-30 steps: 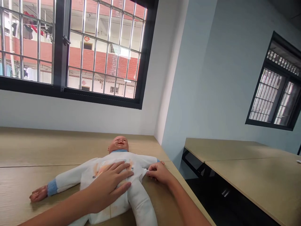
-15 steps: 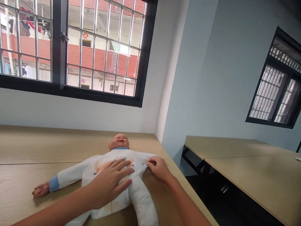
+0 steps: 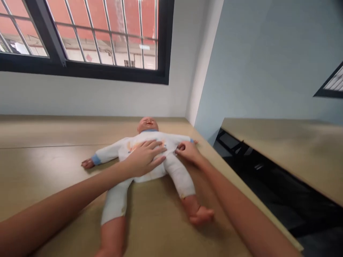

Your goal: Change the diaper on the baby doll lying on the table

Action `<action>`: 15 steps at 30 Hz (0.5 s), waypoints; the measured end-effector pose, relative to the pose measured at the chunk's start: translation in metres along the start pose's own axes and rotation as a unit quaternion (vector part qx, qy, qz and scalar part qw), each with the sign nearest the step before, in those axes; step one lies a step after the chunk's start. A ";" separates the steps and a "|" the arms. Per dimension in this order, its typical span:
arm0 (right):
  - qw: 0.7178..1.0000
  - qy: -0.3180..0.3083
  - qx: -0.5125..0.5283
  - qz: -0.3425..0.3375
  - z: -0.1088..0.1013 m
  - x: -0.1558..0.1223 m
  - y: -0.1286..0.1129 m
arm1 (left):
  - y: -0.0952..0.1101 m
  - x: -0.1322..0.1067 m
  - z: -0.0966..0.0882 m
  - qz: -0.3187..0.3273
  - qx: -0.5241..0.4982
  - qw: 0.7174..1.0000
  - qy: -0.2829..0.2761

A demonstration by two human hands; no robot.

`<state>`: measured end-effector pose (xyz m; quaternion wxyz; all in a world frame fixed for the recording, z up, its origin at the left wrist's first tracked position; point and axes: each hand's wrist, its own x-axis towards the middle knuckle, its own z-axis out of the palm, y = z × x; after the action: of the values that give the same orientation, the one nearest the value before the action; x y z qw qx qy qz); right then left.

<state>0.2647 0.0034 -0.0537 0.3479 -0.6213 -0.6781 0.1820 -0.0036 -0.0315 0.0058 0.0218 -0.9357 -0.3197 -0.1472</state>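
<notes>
A baby doll point(image 3: 154, 137) lies on its back on the light wood table point(image 3: 48, 134), arms and legs spread, in a white long-sleeved romper point(image 3: 174, 171) with blue cuffs and orange stains on the chest. My left hand point(image 3: 144, 159) rests flat on the doll's belly, fingers apart. My right hand point(image 3: 189, 151) is at the romper's side below the doll's left arm, with its fingertips pinching the cloth. The doll's bare feet stick out of the legs, and the lower one is partly cut off by the frame's bottom edge.
The table ends at a long edge to the right of the doll, and a dark gap point(image 3: 262, 178) separates it from a second wooden desk point(image 3: 284, 150). A white wall and a barred window point(image 3: 88, 35) stand behind the table.
My view has tilted down, bringing the doll's legs and feet into sight and moving the window up. Both hands stay on the doll, and the right still pinches the cloth.
</notes>
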 end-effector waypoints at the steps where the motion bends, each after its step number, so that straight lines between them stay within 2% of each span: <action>1: 1.000 -0.003 0.021 -0.001 0.002 -0.001 0.000 | -0.001 0.000 0.001 -0.002 -0.001 1.000 -0.008; 8: 0.989 0.026 0.142 0.014 0.018 -0.008 -0.006 | -0.001 0.002 0.012 0.015 -0.022 1.000 -0.008; 11: 0.991 0.008 0.132 0.026 0.020 -0.011 -0.011 | -0.001 0.002 0.014 0.017 -0.039 0.999 -0.015; 15: 0.998 0.007 0.047 0.042 0.020 -0.017 -0.014 | -0.002 -0.001 0.015 0.011 -0.043 0.999 -0.021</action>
<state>0.2402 -0.0115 -0.0621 0.3735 -0.6335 -0.6396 0.2238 -0.0017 -0.0281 -0.0089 -0.0235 -0.9422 -0.3032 -0.1404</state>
